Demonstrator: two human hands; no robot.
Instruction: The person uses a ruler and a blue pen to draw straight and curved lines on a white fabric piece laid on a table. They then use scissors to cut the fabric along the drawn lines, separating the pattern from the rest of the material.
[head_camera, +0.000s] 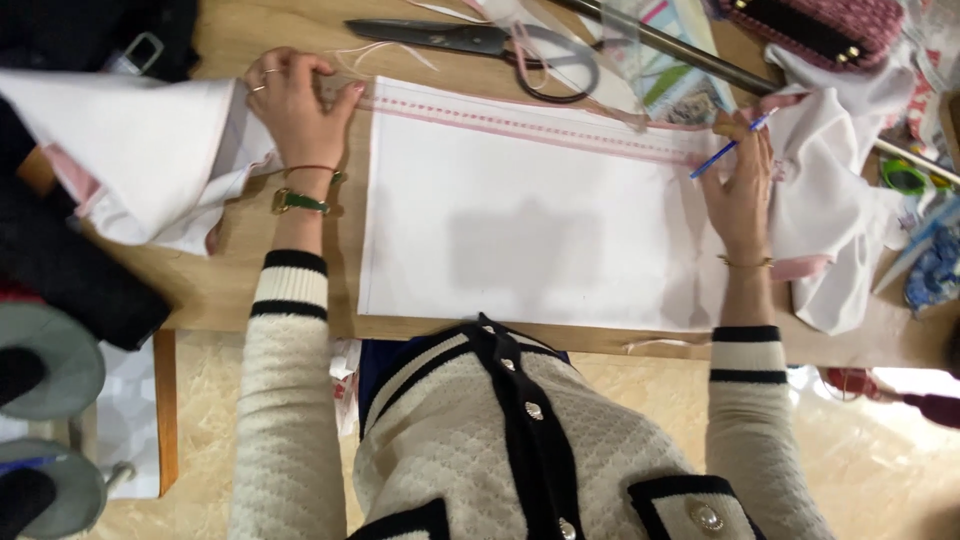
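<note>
A big flat sheet of smooth white fabric with a pink woven stripe along its far edge (520, 220) lies spread on the light brown wooden table (230, 290). The left hand (295, 105) presses down at the sheet's left corner, fingers curled and pinching the pink edge. The right hand (742, 185) rests flat on the sheet's right end and holds a thin blue pen (730, 147) between its fingers. Long dark metal scissors with looped handles (490, 45) lie just past the stripe. Soft, crumpled white cloth (840, 230) sits bunched beside the right hand.
</note>
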